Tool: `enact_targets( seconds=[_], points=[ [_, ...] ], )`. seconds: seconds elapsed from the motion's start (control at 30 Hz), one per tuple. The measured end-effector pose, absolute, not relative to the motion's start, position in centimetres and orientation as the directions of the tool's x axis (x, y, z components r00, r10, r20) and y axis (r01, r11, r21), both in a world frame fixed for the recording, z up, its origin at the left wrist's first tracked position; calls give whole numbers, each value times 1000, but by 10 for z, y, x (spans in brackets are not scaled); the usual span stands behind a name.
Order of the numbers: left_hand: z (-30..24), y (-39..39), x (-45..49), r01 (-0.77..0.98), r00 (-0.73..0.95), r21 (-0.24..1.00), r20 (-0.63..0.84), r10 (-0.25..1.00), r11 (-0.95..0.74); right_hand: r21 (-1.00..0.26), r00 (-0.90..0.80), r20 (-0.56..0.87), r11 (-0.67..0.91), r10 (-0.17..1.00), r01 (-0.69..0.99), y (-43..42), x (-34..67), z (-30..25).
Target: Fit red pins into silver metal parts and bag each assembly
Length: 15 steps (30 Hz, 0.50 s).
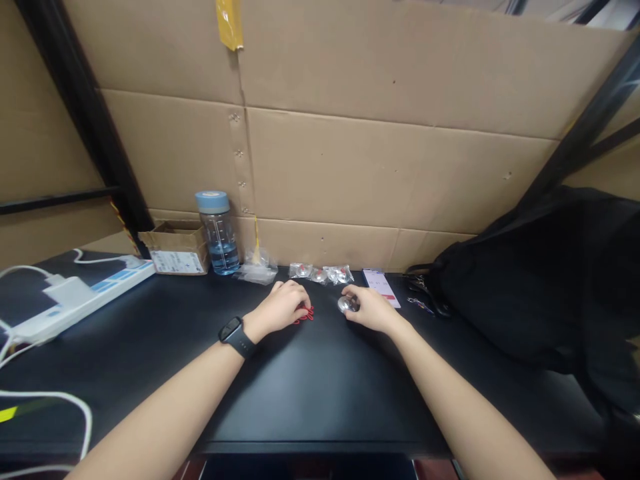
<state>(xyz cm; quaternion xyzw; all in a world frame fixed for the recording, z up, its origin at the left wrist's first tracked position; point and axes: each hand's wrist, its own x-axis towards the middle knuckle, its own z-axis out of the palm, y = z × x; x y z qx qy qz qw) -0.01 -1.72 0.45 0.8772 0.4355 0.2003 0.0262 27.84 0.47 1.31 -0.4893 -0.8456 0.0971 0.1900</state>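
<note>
My left hand point(281, 308), with a black smartwatch point(233, 330) on its wrist, has its fingers closed on a looped red cord point(307, 315) at the tabletop. To its right, my right hand point(373, 310) grips a small round, shiny, clear or silvery object point(344, 305) between thumb and fingers. The two hands are apart. Behind them lie three small clear packets point(339, 274) with red bits inside. A white and pink card or phone point(381, 285) rests just beyond my right hand.
At the back left stand a blue-lidded water bottle point(223, 243), an open cardboard box point(179, 250) and a clear plastic bag point(256, 270). A white power strip point(100, 293) with cables lies left. A black bag point(540, 287) fills the right side. Cardboard point(340, 167) walls the back.
</note>
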Motion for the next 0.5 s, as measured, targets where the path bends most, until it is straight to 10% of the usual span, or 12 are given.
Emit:
enact_targets(
  seconds=[0.5],
  points=[
    [19, -26, 11, 728, 435, 369, 401, 806, -577, -486, -483, 319, 578, 815, 655, 2, 279, 20]
  ],
)
